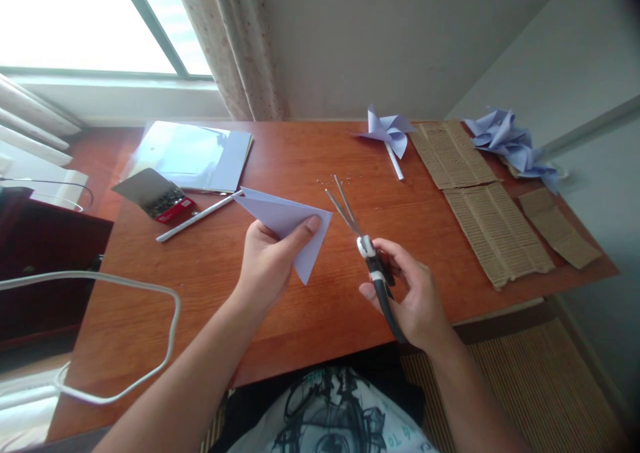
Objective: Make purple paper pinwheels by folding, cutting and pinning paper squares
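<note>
A folded sheet of pale lilac paper (285, 216) is pinched in my left hand (273, 256), with the thumb pressed on its upper face. The paper comes to a point at the lower right. My right hand (415, 293) grips a pair of scissors (376, 266) with black and white handles. Their slim metal blades are parted and point up and away from me, just right of the paper and apart from it. Behind the paper's left corner lies a white paper stick (197, 217) on the table.
An opened box of small metal pieces (160, 199) stands left, before a stack of paper (187, 156). At the back are a pinwheel on a stick (386, 133), cardboard pieces (480, 199) and more pinwheels (507, 139). A white cable (173, 326) crosses the table's left side.
</note>
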`<action>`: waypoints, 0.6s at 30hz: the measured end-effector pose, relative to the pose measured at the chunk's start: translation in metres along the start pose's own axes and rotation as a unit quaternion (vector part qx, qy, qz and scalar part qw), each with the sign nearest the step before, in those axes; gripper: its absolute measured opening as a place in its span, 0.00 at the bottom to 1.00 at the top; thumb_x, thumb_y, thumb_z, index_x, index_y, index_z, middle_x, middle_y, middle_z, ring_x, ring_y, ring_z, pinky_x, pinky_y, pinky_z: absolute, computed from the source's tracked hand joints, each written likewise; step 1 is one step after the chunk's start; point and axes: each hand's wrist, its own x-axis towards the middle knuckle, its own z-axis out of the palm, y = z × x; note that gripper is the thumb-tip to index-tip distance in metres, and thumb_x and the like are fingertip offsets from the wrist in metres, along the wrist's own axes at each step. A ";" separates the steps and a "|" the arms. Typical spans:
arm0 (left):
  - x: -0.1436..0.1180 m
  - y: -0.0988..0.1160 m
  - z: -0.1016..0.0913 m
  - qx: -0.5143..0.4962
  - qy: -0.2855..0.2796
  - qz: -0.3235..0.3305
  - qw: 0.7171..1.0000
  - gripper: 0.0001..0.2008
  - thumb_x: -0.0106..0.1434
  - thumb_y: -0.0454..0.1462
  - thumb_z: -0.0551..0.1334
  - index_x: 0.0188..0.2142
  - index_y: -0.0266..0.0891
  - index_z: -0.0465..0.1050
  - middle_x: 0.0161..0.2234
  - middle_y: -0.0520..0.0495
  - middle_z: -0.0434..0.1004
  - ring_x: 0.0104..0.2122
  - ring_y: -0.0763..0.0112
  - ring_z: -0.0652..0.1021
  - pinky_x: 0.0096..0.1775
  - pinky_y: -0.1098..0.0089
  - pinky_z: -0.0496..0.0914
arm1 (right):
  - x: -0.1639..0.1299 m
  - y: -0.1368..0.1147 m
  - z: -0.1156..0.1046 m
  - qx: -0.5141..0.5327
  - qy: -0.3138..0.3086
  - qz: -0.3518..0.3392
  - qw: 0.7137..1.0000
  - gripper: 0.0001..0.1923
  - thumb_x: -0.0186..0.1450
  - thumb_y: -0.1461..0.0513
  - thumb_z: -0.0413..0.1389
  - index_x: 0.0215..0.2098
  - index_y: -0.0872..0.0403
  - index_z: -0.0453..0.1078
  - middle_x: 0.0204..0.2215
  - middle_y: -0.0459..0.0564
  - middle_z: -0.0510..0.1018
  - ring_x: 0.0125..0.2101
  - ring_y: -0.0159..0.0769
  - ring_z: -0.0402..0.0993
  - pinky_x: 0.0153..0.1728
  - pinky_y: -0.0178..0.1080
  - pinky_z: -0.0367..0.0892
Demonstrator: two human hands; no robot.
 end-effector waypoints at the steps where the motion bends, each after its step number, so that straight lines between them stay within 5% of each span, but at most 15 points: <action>1: 0.000 0.000 0.000 -0.003 -0.001 0.000 1.000 0.12 0.48 0.38 0.78 0.29 0.37 0.80 0.27 0.50 0.82 0.26 0.72 0.79 0.31 0.73 0.74 | 0.000 -0.001 0.001 -0.005 0.003 -0.002 1.000 0.23 0.61 0.60 0.66 0.53 0.47 0.69 0.36 0.47 0.78 0.31 0.35 0.74 0.30 0.34 0.70; 18: 0.002 -0.010 -0.006 -0.014 -0.060 -0.017 0.998 0.12 0.47 0.39 0.79 0.31 0.39 0.82 0.32 0.47 0.85 0.30 0.65 0.82 0.35 0.68 0.77 | 0.002 -0.011 0.006 -0.083 0.017 -0.049 0.995 0.24 0.60 0.61 0.65 0.54 0.47 0.68 0.33 0.45 0.78 0.27 0.34 0.72 0.32 0.36 0.72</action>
